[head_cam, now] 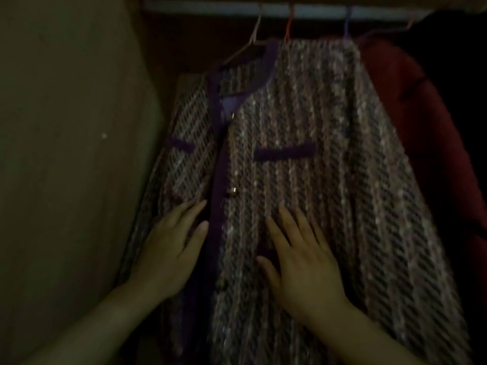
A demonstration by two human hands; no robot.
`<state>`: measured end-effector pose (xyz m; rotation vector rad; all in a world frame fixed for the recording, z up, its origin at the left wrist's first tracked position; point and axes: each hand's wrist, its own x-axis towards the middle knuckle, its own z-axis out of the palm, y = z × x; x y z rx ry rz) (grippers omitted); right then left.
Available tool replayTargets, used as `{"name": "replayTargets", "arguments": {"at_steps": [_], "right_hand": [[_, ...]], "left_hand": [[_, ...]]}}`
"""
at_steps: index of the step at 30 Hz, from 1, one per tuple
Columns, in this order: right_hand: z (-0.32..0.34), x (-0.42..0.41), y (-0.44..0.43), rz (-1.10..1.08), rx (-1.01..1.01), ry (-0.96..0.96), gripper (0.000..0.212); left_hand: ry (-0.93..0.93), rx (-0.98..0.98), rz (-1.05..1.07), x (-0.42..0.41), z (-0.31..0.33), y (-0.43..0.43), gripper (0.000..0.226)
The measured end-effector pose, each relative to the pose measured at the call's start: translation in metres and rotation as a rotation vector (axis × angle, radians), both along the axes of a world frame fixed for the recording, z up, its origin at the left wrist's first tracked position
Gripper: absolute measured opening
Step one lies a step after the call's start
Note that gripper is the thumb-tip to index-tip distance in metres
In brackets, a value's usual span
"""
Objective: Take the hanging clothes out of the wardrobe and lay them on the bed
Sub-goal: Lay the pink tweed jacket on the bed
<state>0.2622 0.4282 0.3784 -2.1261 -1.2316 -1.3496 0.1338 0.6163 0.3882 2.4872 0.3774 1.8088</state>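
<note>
Head-worn view, close, straight into wardrobe (79, 127)

The jacket (303, 127) ran off the bottom edge; past the red coat (411, 114), the clothes (458, 61) were too dark for me to tell.

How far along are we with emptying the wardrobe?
Done: nothing that shows; the bed is out of view. In hand: the left hand and right hand lie flat on the tweed jacket, gripping nothing; it hangs from the rail. Left: lifting that jacket off, then the red garment beside it, and laying them on the bed.
</note>
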Motion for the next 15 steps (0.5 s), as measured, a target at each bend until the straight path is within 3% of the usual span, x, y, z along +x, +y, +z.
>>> {"name": "replayTargets", "arguments": {"at_steps": [5,9,15], "right_hand": [[-0.084,-0.007,-0.018,0.111,0.039,-0.087,0.061],[-0.138,-0.023,-0.041,0.198,-0.002,0.005,0.059],[-0.245,-0.083,-0.106,0.258,-0.034,0.376,0.053]], "left_hand": [[0.156,-0.03,0.003,-0.027,-0.083,-0.064,0.063],[0.321,-0.074,0.03,-0.039,-0.153,-0.095,0.062],[0.403,-0.279,-0.121,-0.08,-0.263,-0.147,0.059]]}}
